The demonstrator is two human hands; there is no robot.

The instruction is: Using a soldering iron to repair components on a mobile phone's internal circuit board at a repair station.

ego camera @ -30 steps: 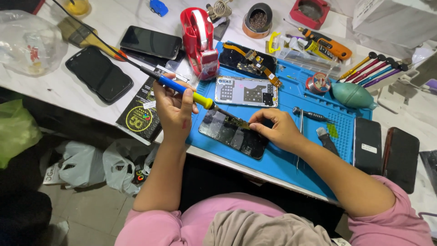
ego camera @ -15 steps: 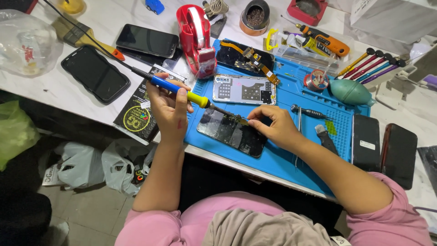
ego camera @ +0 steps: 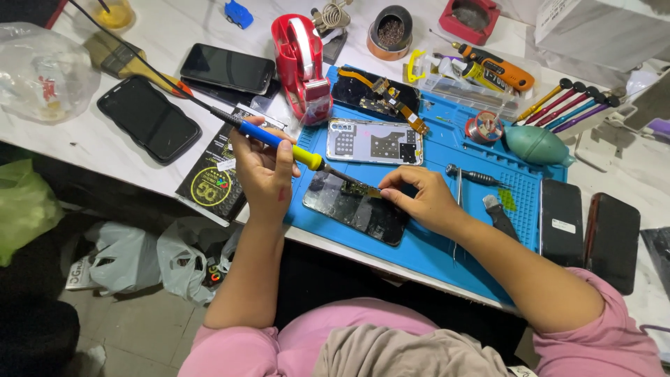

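Leaning over the near edge of the table, the person wears pink sleeves and works on a blue silicone mat with a soft, matte surface. Nearest of all lies the opened phone, a flat, dark, glossy slab set slantwise, its long axis running from upper left to lower right. It sits directly between the two hands, just ahead of both.

The right hand rests on the phone's upper right edge, fingertips pinched on a small gold-toned part at the rim; whether it grips or only presses that part, I cannot tell. The left hand is closed in a pen-like grasp around the soldering iron, a slim tool with a blue barrel and yellow collar. Its thin metal tip slants down and to the right, meeting the same small part beside the right fingertips. The right hand is the nearer one to the phone; the left stands off at the length of the iron's tip.

Beyond them lies a silvery phone frame with perforated shields, then a dark board with an orange flex ribbon. A hard, shiny red tape dispenser stands upright at the mat's far left corner. Right of the hands, thin steel tweezers lie lengthwise on the mat, and a teal rubber blower rests farther out.
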